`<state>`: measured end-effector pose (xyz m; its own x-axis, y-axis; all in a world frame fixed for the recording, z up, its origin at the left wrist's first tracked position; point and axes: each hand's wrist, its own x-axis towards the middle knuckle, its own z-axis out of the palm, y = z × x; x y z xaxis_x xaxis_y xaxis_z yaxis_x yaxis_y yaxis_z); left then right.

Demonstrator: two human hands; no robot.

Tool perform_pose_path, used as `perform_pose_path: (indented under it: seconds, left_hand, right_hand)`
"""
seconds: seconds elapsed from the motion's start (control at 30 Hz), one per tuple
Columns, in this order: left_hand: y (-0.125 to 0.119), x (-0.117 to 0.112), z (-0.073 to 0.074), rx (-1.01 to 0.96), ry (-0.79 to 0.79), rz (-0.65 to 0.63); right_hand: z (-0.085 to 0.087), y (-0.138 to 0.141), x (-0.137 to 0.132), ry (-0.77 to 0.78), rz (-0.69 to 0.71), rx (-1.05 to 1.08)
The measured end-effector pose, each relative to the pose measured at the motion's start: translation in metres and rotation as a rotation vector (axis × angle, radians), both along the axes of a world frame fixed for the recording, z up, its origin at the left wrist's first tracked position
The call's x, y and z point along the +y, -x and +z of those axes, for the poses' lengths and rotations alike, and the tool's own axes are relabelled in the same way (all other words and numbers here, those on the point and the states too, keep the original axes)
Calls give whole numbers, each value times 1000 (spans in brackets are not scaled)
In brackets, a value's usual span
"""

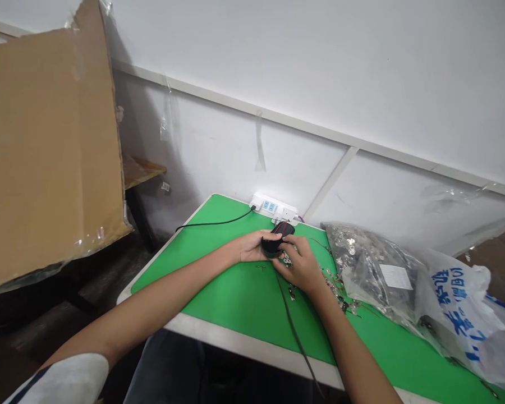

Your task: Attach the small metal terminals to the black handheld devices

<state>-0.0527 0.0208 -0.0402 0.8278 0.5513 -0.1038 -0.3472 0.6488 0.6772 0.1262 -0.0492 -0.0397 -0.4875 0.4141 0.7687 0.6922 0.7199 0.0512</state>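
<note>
My left hand (255,245) wraps round the left side of a black rounded object (271,247), its thumb over the top. From the right, the fingers of my right hand (298,262) press on the same object; it is too small to name its kind for certain. Just behind it shows a black piece with red edges (285,228); whether the two are joined I cannot tell. A dark cable (292,322) runs from below my right hand over the table's front edge. Small silvery metal parts (287,260) lie close to my right fingers.
A white power strip (273,206) with a black cord (214,223) stands at the back of the green table (235,303). More small parts (343,300) are scattered right of my hand, before a clear bag of metal pieces (374,264) and a white plastic bag (463,308). Cardboard (50,146) stands left.
</note>
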Motion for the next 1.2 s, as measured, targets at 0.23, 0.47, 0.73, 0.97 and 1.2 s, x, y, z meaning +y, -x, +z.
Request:
perform_pose_path:
  seconds: [0.23,0.47,0.73,0.97,1.2]
  left_hand:
    - [-4,-12,4,29,73,53]
    - [-3,-15,6,48,110,91]
    - [-1,-14,6,32,160,91]
    - [-1,-11,7,32,139,-19]
    - [-2,-13,7,96,167,20]
  right_hand:
    - [2,0,-3,-30,12,21]
    - [3,0,-4,-68,-13,-28]
    - [4,2,-4,-42,15,-57]
    - [3,-10,-3,114,20,44]
    - [9,-11,-5,138,93,7]
